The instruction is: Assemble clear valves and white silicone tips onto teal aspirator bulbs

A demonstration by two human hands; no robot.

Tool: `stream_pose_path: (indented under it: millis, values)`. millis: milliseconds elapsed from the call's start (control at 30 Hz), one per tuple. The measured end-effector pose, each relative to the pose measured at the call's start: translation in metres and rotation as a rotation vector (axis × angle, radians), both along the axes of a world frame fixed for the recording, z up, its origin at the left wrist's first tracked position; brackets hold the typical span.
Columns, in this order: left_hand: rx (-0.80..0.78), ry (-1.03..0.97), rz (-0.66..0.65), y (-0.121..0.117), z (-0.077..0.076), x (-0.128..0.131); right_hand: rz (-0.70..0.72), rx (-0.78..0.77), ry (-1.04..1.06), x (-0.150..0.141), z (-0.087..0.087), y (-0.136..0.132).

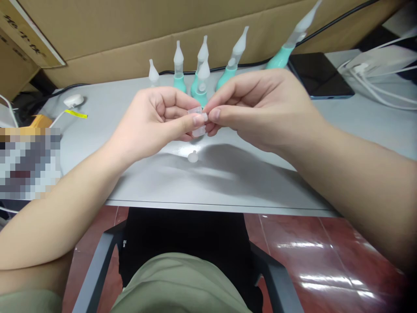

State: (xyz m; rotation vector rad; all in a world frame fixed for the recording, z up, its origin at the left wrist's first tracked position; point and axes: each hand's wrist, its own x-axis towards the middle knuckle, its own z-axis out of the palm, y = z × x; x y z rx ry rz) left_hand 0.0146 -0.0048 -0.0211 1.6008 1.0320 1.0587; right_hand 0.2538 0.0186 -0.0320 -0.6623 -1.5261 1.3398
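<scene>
Above the middle of the table, my left hand is closed around a short translucent plastic tube, its thumb pressed on the side. My right hand meets it there, thumb and forefinger pinched at a small white plug on the tube. How far the plug sits in the tube is hidden by the fingers. Below my hands, a small white flat cap with a tab lies on the table. Behind them stand several teal bulb nasal aspirators with clear necks and white pointed tips. One white tip shows at their left.
The grey table backs onto a cardboard sheet. A dark phone lies at the right, near coiled white cables. A white plug-like device and a yellow-tagged cable are at the left.
</scene>
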Motion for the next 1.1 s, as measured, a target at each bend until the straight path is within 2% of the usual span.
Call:
stream_pose_path:
  millis: [167, 467, 733, 900, 1100]
  values:
    - [0.001, 0.021, -0.009, 0.003, -0.001, -0.003, 0.035, -0.020, 0.002, 0.002, -0.004, 0.005]
    - [-0.030, -0.031, 0.015, 0.001, -0.001, 0.001, -0.022, 0.041, -0.045, 0.002, -0.003, 0.002]
    - [-0.028, -0.019, -0.017, 0.000, 0.001, 0.001, -0.028, 0.050, -0.052, 0.001, -0.005, 0.003]
    - [-0.009, -0.035, -0.002, -0.001, 0.000, 0.003, -0.094, 0.084, -0.057, -0.003, -0.002, -0.004]
    - [-0.017, -0.027, 0.002, -0.002, 0.000, 0.005, -0.161, 0.050, -0.079, -0.007, 0.003, -0.011]
